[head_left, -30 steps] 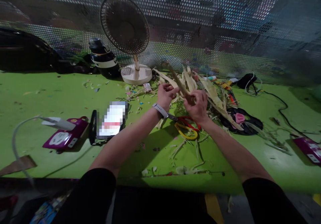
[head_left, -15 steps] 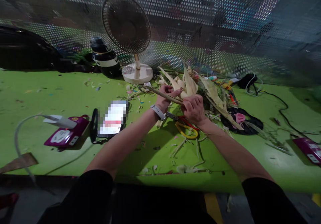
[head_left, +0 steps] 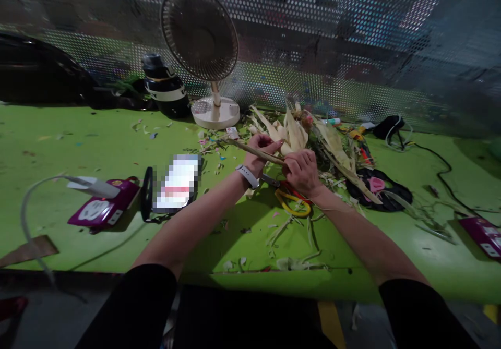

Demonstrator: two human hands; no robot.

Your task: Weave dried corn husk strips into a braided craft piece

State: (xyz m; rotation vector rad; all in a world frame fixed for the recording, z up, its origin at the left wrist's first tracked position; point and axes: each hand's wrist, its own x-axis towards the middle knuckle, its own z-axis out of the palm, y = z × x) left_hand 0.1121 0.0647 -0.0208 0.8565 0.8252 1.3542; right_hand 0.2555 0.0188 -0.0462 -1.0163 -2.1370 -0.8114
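Both hands meet around a long, narrow pale-tan strip (head_left: pixel 250 149) that looks like dried corn husk, lying slantwise toward the upper left. My right hand (head_left: pixel 301 171) is wrapped round its near end. My left hand (head_left: pixel 261 148) has bent fingers and thumb on the husk, with the strip crossing the palm side. Wide cream husk leaves (head_left: pixel 293 132) stand up just behind the fingers; exactly where they join the strip is hidden. Below my right wrist lie scissors (head_left: pixel 293 205) with yellow and red handles, the blades partly under the hands.
Husk scraps (head_left: pixel 332 140) are heaped behind my hands. Farther left stand a fan (head_left: pixel 215 111), a black bottle (head_left: pixel 166 93) and a propped phone (head_left: pixel 178 184). A purple power bank (head_left: pixel 104 211) with a white cable lies at the left, a black round item (head_left: pixel 378 197) at the right.
Both hands keep their hold on the husk strip with barely any movement. The whole view has shifted slightly.
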